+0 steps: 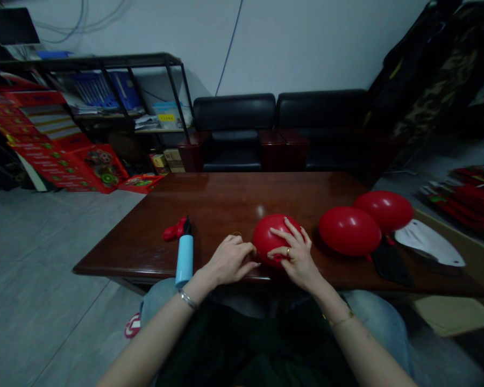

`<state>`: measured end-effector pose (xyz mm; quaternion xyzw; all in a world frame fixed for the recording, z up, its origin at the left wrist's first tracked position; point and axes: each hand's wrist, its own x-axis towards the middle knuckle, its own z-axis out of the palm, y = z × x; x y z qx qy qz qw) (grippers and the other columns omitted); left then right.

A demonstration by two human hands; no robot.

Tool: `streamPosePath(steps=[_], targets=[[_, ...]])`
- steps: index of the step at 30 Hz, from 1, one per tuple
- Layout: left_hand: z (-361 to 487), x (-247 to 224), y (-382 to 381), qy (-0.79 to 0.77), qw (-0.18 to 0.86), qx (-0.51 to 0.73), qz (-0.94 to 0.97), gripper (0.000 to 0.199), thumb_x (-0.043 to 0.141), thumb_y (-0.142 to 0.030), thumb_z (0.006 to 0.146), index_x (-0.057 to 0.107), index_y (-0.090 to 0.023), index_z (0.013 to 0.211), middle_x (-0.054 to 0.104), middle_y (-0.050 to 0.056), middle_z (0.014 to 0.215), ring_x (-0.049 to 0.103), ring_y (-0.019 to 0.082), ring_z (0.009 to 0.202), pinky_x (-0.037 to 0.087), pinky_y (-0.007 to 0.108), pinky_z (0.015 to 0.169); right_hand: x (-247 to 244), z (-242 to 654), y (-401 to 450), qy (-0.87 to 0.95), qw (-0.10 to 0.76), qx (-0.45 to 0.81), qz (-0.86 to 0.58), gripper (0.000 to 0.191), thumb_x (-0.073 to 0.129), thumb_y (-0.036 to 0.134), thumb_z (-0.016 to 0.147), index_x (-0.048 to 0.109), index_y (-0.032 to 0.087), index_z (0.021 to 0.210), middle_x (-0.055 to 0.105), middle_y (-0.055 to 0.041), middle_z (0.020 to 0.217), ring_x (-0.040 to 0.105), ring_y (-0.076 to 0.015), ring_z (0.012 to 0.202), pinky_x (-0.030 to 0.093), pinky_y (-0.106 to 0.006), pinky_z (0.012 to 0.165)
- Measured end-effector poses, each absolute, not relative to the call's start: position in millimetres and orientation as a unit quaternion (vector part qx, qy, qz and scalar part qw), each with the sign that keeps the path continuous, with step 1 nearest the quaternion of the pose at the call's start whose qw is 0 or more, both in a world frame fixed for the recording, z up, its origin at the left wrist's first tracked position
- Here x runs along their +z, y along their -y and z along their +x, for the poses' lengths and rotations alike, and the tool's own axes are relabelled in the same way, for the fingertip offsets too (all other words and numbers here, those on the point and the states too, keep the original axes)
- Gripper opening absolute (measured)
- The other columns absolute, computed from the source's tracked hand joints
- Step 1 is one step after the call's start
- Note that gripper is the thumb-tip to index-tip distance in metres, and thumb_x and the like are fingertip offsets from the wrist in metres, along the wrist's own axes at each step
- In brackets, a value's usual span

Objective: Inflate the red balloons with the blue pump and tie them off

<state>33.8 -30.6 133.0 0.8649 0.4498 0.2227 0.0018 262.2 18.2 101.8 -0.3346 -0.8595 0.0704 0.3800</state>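
A red inflated balloon (pixel 266 232) rests at the near edge of the brown table, in front of my body. My right hand (pixel 296 255) grips it, some fingers laid over its surface and the others pinched by its knotted-looking neck. Beside the balloon's left side is my left hand (pixel 234 259), fingers curled in; a thin thread-like loop shows just above its knuckles, and what it holds is hidden. Left of that hand lies a light-blue balloon pump (pixel 184 258) with a black nozzle end, next to a deflated red balloon (pixel 172 231).
Two more inflated red balloons (pixel 350 231) sit on the table (pixel 234 193) to the right, near a dark flat object (pixel 392 263) and a white sheet (pixel 427 242). Beyond the table stand black sofas (pixel 234 118). Red boxes (pixel 97 166) and a shelf (pixel 145 57) are at left.
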Motion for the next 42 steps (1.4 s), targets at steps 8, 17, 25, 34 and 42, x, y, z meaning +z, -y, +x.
streamPosePath(steps=[8, 17, 25, 34, 42], targets=[[51, 108, 31, -0.467, -0.054, 0.371, 0.801, 0.025, 0.061, -0.03, 0.089, 0.062, -0.021, 0.113, 0.068, 0.007, 0.116, 0.057, 0.025, 0.112, 0.039, 0.05, 0.106, 98, 259, -18, 0.857, 0.385, 0.058, -0.337, 0.035, 0.055, 0.012, 0.08, 0.076, 0.037, 0.089, 0.06, 0.0011, 0.137, 0.024, -0.028, 0.148, 0.016, -0.068, 0.112], [66, 92, 30, -0.46, -0.022, 0.417, 0.783, 0.037, 0.066, -0.024, 0.085, 0.059, -0.02, 0.121, 0.066, 0.01, 0.127, 0.056, 0.027, 0.122, 0.044, 0.051, 0.105, 91, 263, -21, 0.857, 0.38, 0.056, -0.343, 0.029, 0.06, 0.021, 0.084, 0.074, 0.041, 0.099, 0.058, 0.003, 0.139, 0.025, -0.0291, 0.148, 0.016, -0.068, 0.112], [77, 82, 23, -0.462, -0.059, 0.543, 0.699, 0.023, 0.071, -0.041, 0.084, 0.067, -0.02, 0.091, 0.069, 0.006, 0.089, 0.061, 0.021, 0.09, 0.051, 0.04, 0.083, 89, 258, -20, 0.828, 0.419, 0.085, -0.364, 0.024, 0.061, 0.026, 0.086, 0.074, 0.042, 0.098, 0.062, 0.002, 0.135, 0.029, -0.0287, 0.146, 0.017, -0.068, 0.113], [66, 82, 10, -0.385, -0.183, 0.489, 0.761, 0.011, 0.068, -0.038, 0.087, 0.073, -0.03, 0.082, 0.073, 0.0, 0.088, 0.056, 0.02, 0.094, 0.047, 0.041, 0.092, 93, 259, -17, 0.81, 0.419, 0.159, -0.379, 0.017, 0.064, 0.035, 0.087, 0.074, 0.042, 0.098, 0.06, 0.0026, 0.137, 0.027, -0.0278, 0.147, 0.014, -0.07, 0.113], [61, 100, 11, -0.352, -0.187, 0.41, 0.821, 0.009, 0.063, -0.033, 0.091, 0.07, -0.027, 0.088, 0.074, -0.001, 0.095, 0.058, 0.019, 0.1, 0.042, 0.04, 0.101, 95, 264, -19, 0.818, 0.398, 0.163, -0.381, 0.018, 0.066, 0.033, 0.085, 0.074, 0.044, 0.097, 0.059, 0.0037, 0.138, 0.025, -0.0285, 0.148, 0.011, -0.071, 0.113]])
